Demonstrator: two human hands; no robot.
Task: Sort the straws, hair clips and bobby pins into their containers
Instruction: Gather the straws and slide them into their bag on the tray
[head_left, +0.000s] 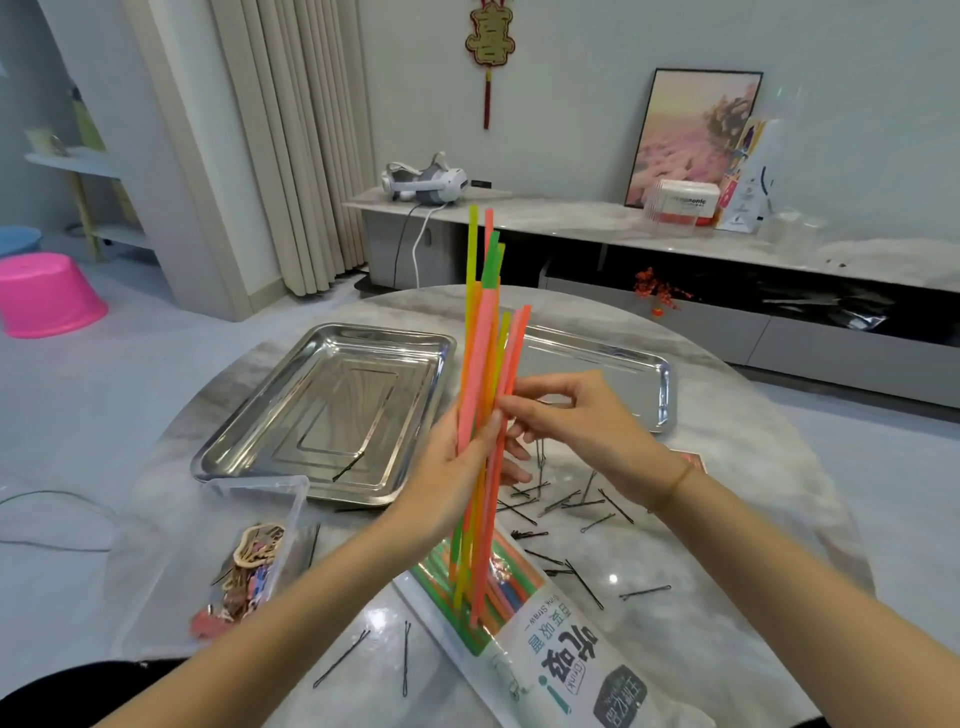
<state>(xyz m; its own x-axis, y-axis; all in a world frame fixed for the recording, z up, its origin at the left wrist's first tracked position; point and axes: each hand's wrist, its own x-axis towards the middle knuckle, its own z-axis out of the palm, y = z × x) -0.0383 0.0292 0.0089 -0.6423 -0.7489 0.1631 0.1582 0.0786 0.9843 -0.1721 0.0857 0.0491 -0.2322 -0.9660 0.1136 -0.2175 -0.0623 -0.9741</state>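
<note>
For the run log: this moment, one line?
left hand: grips straws | right hand: pinches orange straw | bobby pins: loose on table

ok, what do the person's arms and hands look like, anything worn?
Both forearms are bare, with no sleeves or gloves in view. The left hand shows no jewellery. The right hand has a thin yellowish bracelet at the wrist.

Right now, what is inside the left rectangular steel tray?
One black bobby pin near the front of the steel tray; the left hand, gripping colourful straws, hides its near right corner.
</note>
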